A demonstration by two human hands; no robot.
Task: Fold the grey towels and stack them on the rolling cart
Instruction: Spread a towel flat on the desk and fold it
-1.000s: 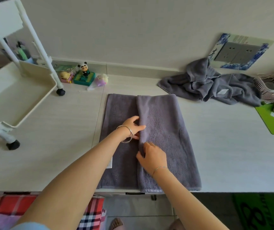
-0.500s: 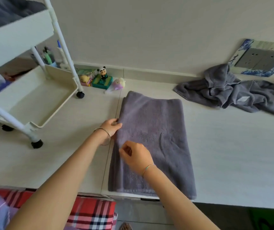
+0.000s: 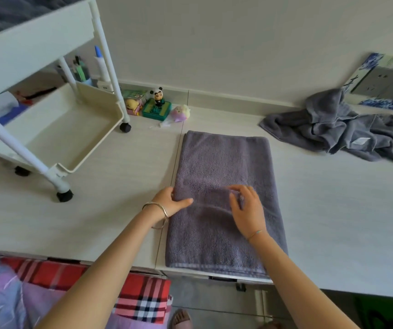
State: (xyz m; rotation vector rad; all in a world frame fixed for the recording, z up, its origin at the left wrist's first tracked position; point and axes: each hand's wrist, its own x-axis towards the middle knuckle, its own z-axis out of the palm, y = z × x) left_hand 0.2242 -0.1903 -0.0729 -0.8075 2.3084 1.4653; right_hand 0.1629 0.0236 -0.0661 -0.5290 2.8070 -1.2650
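Towel (image 3: 224, 162) long axis 12-to-6; my left hand (image 3: 170, 201) pinches 9 o'clock edge, right hand (image 3: 249, 211) fingers (image 3: 234, 202) clamp middle ridge.

Single view here, head-worn and wide-angle, tipped forward and down over the near edge of the desk (image 3: 95, 222), facing the wall (image 3: 238, 43) along the far edge. It's close in: left hand (image 3: 167, 200) and right hand (image 3: 250, 210) sit mid-frame on the grey towel (image 3: 224, 162), arms entering from below. The rolling cart (image 3: 36, 43) crowds the desk's far left, bent by the lens.
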